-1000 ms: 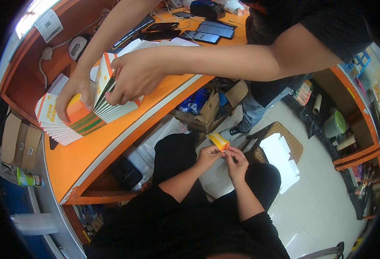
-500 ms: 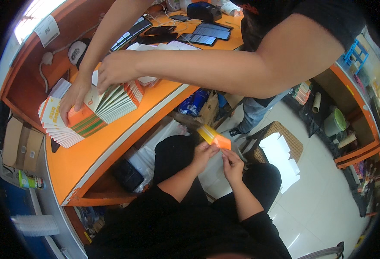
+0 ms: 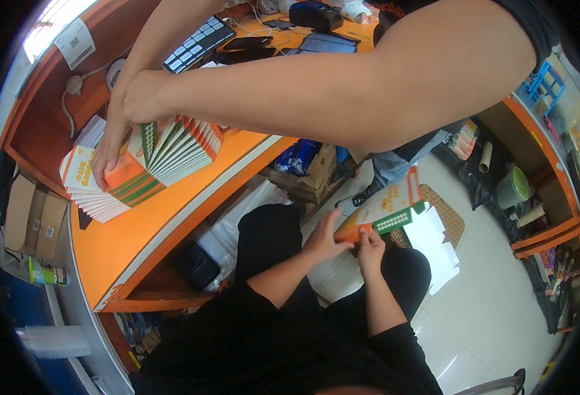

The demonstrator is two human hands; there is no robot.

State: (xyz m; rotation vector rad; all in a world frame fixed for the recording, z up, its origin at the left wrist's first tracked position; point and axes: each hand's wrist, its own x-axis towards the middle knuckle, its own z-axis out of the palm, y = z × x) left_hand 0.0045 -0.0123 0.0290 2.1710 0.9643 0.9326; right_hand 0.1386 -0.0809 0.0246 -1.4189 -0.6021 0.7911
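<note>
A printed cardboard box (image 3: 381,205), yellow and orange with a green patterned edge, is held up over my lap. My right hand (image 3: 371,253) pinches its near orange end between thumb and fingers. Beside that same end is my left hand (image 3: 325,241), its fingers apart and slightly blurred; whether they brush the cardboard I cannot tell. Past the box, a flat white cardboard piece (image 3: 430,250) with notched edges lies on a woven stool (image 3: 449,219).
Another person's arms reach over the orange table (image 3: 115,253); one hand (image 3: 109,155) rests on a fanned row of folded boxes (image 3: 165,161). Phones, cables and a keyboard-like panel (image 3: 199,45) lie farther back. An orange shelf (image 3: 547,234) stands at the right.
The box has swung to the right and shows more of its printed face and green edge. My left hand has come off it with fingers spreading. The other person's hands have shifted left.
</note>
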